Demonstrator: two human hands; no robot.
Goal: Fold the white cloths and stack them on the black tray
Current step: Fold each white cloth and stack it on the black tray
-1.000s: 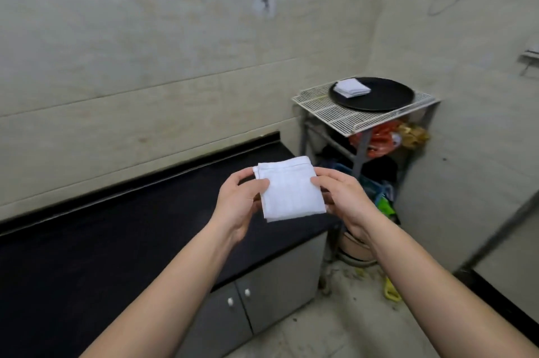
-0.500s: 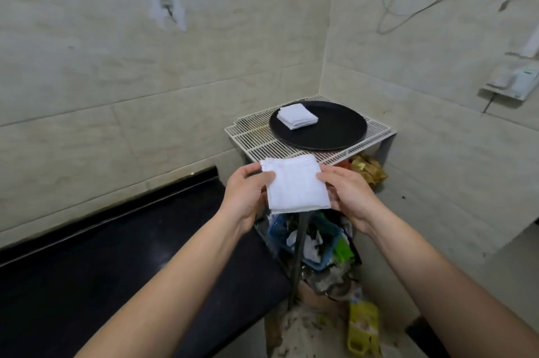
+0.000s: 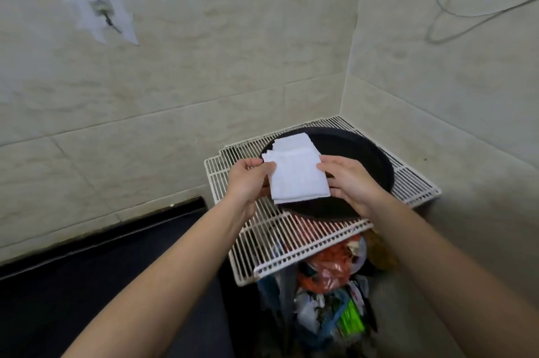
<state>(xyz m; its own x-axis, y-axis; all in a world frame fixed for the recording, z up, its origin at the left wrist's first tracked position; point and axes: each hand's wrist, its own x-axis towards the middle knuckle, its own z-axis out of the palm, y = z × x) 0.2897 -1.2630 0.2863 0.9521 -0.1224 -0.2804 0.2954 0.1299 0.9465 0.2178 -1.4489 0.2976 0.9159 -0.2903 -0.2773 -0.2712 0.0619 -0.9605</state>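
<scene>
I hold a folded white cloth [image 3: 297, 176] flat between both hands, just above the near left part of the round black tray [image 3: 370, 165]. My left hand [image 3: 248, 182] pinches its left edge and my right hand [image 3: 350, 182] pinches its right edge. Behind it, a second folded white cloth [image 3: 293, 142] lies on the tray's far left side, partly hidden by the one I hold. The tray rests on a white wire rack [image 3: 291, 241] in the corner of the room.
A black countertop [image 3: 102, 284] runs along the tiled wall at lower left. Under the rack sit bags and clutter [image 3: 329, 293] in orange, blue and green. Cables [image 3: 466, 7] hang on the right wall.
I have moved closer to the rack. Both hands carried the folded cloth forward from in front of the rack to over the tray, just in front of the cloth lying there.
</scene>
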